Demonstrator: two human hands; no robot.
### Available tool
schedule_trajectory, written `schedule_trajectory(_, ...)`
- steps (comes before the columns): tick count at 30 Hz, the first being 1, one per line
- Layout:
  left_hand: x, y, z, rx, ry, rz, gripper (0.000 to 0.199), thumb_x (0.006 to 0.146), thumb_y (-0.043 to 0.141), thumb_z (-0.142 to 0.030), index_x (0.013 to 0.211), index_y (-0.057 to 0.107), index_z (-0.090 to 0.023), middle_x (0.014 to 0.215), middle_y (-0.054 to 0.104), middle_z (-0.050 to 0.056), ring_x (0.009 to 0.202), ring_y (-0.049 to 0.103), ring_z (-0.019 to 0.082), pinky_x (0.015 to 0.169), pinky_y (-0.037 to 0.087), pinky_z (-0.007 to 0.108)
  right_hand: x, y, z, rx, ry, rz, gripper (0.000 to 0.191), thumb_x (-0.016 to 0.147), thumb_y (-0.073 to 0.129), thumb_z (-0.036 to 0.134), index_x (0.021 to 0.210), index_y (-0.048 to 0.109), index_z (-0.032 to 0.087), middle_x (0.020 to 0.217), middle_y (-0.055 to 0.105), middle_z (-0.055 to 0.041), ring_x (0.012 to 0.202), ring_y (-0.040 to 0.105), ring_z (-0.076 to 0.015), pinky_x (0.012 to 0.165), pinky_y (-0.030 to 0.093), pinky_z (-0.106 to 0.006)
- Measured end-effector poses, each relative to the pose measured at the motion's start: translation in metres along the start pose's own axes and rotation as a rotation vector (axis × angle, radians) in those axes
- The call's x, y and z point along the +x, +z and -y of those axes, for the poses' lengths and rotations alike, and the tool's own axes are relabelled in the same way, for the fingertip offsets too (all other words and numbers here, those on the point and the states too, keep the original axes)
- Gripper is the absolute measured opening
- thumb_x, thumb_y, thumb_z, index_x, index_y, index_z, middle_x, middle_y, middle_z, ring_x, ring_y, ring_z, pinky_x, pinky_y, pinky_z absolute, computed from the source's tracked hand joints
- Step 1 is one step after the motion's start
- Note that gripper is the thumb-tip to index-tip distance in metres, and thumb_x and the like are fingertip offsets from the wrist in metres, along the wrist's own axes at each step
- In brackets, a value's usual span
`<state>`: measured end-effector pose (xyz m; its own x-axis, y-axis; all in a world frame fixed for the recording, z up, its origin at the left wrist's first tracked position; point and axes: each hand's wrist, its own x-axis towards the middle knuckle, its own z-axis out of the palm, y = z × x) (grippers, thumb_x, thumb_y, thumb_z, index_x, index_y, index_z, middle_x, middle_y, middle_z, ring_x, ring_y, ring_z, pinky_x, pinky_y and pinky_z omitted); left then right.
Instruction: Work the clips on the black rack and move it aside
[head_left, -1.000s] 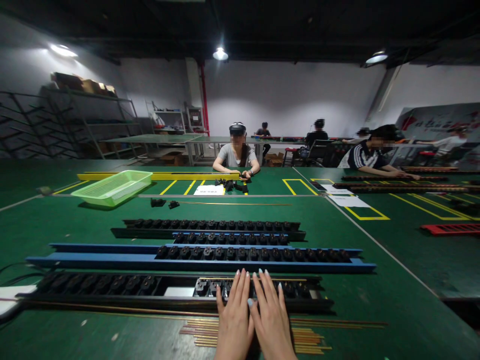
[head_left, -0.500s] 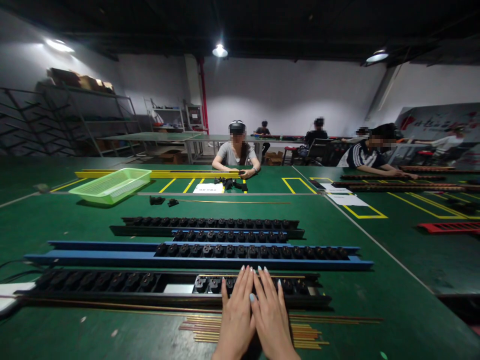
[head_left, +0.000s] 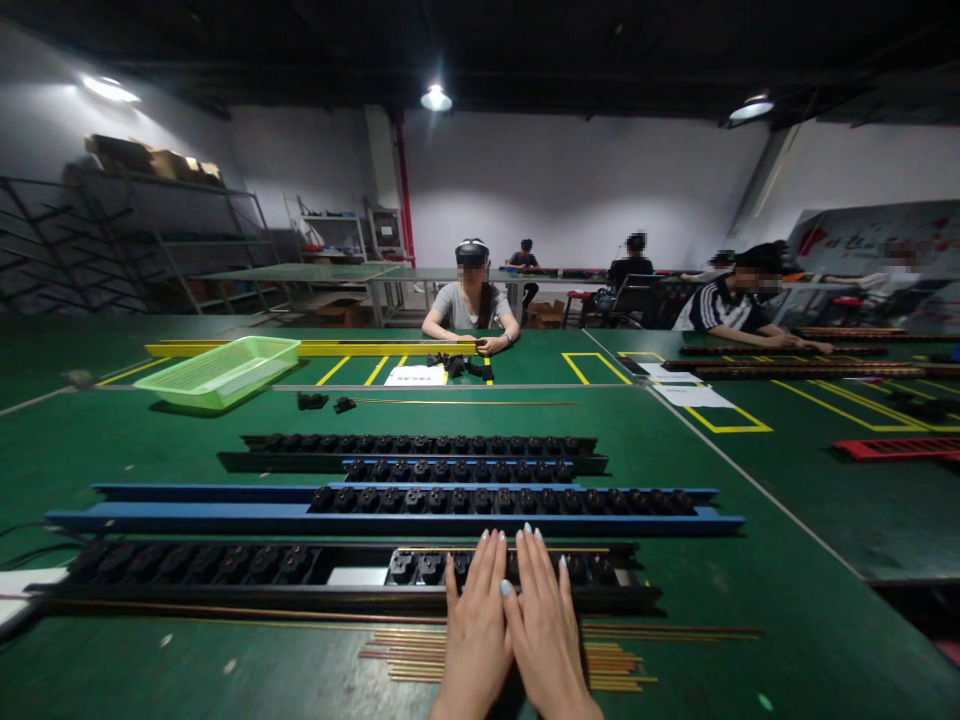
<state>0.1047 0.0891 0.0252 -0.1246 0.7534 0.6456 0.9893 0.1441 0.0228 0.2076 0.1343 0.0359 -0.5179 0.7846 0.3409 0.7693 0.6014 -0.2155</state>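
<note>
Both hands lie flat and side by side, palms down, the left hand (head_left: 476, 632) and the right hand (head_left: 546, 630) almost touching along their inner edges. The fingers (head_left: 487, 570) are open and straight, closed on nothing, and their painted, glossy nails point away from the person. They extend over a long black rail (head_left: 352, 597) whose matte, moulded connector blocks (head_left: 401, 568) sit in a tight row. Whether the pads press on the blocks I cannot tell.

Just beneath the fingers, at the heels of the hands, a loose bundle of thin brass-coloured rods (head_left: 611, 665) lies parallel across the green counter (head_left: 757, 610).

Beyond the fingers, a blue metal rail (head_left: 187, 518) carries more black blocks, and farther on a second black rail (head_left: 285, 462) has a double row of them. Well ahead and to the left of the fingers sits a ribbed, translucent green plastic basket (head_left: 221, 372). Straight ahead, past a single thin rod (head_left: 465, 403), a co-worker (head_left: 471, 305) in a headset and grey T-shirt has both hands beside a cluster of small black parts (head_left: 454, 366) and a white sheet of paper (head_left: 415, 376).
</note>
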Motion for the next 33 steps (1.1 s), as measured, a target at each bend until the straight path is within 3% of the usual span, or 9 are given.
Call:
schedule_trajectory(4, 0.002, -0.003, -0.003, -0.012, -0.004, -0.005, 0.064, 0.084, 0.041, -0.019, 0.146, 0.024, -0.020, 0.143, 0.047, 0.003, 0.136, 0.034, 0.015, 0.118, -0.005, 0.041, 0.002, -0.001, -0.010, -0.037, 0.038, -0.012, 0.055, 0.097, 0.023, 0.047, 0.145, 0.029, 0.021, 0.151, 0.028, -0.0038, 0.139, 0.028, -0.0232, 0.112, 0.025, -0.054)
schedule_trajectory(8, 0.003, -0.004, -0.005, -0.030, -0.023, 0.000, 0.063, 0.085, 0.041, -0.019, 0.146, 0.024, -0.019, 0.143, 0.047, 0.002, 0.136, 0.034, 0.014, 0.117, -0.007, 0.040, 0.003, -0.002, -0.015, -0.047, 0.000, -0.026, 0.053, 0.097, 0.023, 0.046, 0.144, 0.031, 0.023, 0.149, 0.033, -0.0035, 0.138, 0.031, -0.0221, 0.112, 0.024, -0.052)
schedule_trajectory(12, 0.003, -0.004, -0.007, -0.049, -0.043, 0.003, 0.061, 0.088, 0.039, -0.020, 0.147, 0.023, -0.019, 0.142, 0.048, 0.005, 0.134, 0.038, 0.016, 0.117, 0.000, 0.041, 0.004, -0.006, -0.019, -0.053, -0.034, -0.036, 0.055, 0.096, 0.025, 0.048, 0.145, 0.030, 0.022, 0.149, 0.034, -0.0045, 0.138, 0.032, -0.0222, 0.113, 0.022, -0.052)
schedule_trajectory(16, 0.003, -0.005, -0.008, -0.062, -0.070, 0.005, 0.061, 0.090, 0.041, -0.024, 0.147, 0.020, -0.020, 0.141, 0.049, 0.005, 0.132, 0.041, 0.017, 0.117, 0.010, 0.041, 0.001, -0.009, -0.028, -0.073, 0.054, -0.057, 0.058, 0.096, 0.024, 0.048, 0.146, 0.026, 0.018, 0.150, 0.030, -0.0067, 0.140, 0.028, -0.0220, 0.114, 0.018, -0.053)
schedule_trajectory(23, 0.004, -0.005, -0.010, -0.077, -0.087, -0.001, 0.061, 0.091, 0.041, -0.026, 0.148, 0.019, -0.021, 0.141, 0.050, 0.005, 0.130, 0.043, 0.017, 0.116, 0.013, 0.042, -0.002, -0.005, -0.031, -0.086, 0.092, -0.050, 0.060, 0.096, 0.023, 0.049, 0.146, 0.028, 0.017, 0.151, 0.029, -0.0066, 0.140, 0.026, -0.0223, 0.113, 0.015, -0.055)
schedule_trajectory(33, 0.003, -0.006, -0.009, -0.066, -0.082, 0.027, 0.059, 0.091, 0.040, -0.026, 0.147, 0.021, -0.021, 0.144, 0.046, 0.003, 0.134, 0.038, 0.015, 0.116, 0.010, 0.040, -0.007, 0.005, -0.058, -0.046, 0.100, -0.199, 0.056, 0.097, 0.019, 0.045, 0.145, 0.030, 0.018, 0.145, 0.042, -0.0081, 0.136, 0.035, -0.0208, 0.113, 0.013, -0.055)
